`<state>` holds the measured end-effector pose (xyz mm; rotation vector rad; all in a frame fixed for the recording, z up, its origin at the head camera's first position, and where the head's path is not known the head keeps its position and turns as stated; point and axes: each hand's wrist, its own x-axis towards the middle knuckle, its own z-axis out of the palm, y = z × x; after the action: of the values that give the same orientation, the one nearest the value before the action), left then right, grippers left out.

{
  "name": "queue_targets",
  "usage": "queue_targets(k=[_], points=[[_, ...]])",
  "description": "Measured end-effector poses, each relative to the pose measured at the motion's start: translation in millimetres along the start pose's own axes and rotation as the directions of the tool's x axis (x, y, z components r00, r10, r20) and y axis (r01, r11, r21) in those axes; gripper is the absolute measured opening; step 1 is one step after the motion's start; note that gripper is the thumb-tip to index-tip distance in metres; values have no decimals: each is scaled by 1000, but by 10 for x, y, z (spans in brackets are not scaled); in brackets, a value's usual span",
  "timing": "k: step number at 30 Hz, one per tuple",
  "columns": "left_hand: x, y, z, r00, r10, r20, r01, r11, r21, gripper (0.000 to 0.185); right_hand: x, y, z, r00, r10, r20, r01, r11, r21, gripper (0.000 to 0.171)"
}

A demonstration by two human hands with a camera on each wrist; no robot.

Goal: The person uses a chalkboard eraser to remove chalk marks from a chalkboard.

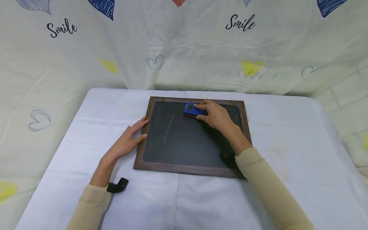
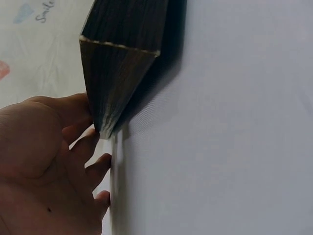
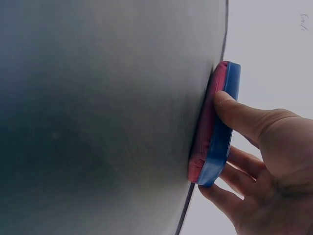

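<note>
White tablecloth (image 1: 287,143) (creased) meets a heart-printed backdrop (image 1: 201,57).

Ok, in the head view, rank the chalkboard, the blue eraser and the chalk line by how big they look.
1. chalkboard
2. chalk line, long but very thin
3. eraser, partly covered by the right hand, so its rank against the line is unsure

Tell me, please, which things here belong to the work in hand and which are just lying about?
In use: blue eraser, gripped by right hand; framed chalkboard with chalk line, steadied by left hand.
Just there: white table cover, heart-print backdrop.
</note>
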<state>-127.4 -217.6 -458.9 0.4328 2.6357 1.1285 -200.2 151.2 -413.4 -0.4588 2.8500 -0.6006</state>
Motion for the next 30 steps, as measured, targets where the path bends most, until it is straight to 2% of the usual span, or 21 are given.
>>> queue_targets(k=[8, 21, 30], points=[[-29, -13, 16, 1000, -12, 3, 12, 1000, -10, 66, 22, 5, 16, 1000, 13, 13, -13, 1000, 2, 60], [-3, -17, 14, 1000, 4, 10, -3, 1000, -8, 66, 9, -3, -8, 1000, 22, -3, -22, 1000, 3, 59], [1, -11, 1, 1000, 6, 6, -6, 1000, -2, 66, 103, -50, 18, 999, -25, -33, 26, 999, 30, 59]])
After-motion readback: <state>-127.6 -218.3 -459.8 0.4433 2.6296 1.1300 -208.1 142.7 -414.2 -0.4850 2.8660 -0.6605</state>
